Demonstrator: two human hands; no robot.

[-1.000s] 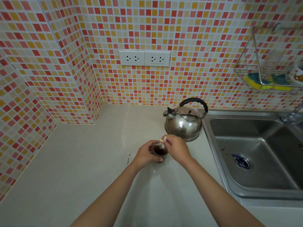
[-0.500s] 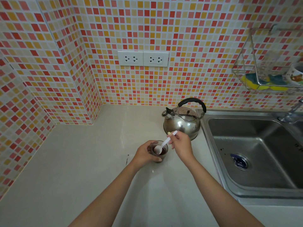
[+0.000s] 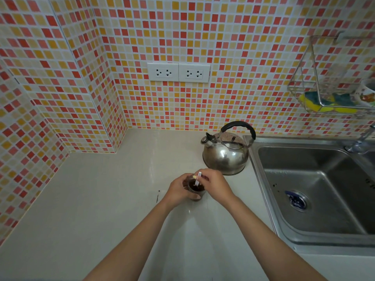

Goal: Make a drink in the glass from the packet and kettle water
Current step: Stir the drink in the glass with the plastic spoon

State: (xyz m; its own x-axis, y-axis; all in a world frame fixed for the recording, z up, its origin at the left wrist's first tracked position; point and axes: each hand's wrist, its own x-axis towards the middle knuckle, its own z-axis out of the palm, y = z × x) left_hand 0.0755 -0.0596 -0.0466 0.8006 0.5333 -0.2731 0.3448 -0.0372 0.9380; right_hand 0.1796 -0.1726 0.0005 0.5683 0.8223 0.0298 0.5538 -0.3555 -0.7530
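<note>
A small clear glass with dark brown drink stands on the pale counter. My left hand wraps around its left side. My right hand pinches the handle of a white plastic spoon, which stands nearly upright with its bowl down in the drink. The steel kettle with a black handle sits just behind the glass, beside the sink. No packet is in view.
A steel sink lies to the right, with a tap at its back. A wire rack with sponges hangs on the tiled wall above. Two wall sockets sit above the counter.
Half a second ago the spoon was tilted out with my right hand raised to the right; now the hand is back over the glass and the spoon stands in the drink.
</note>
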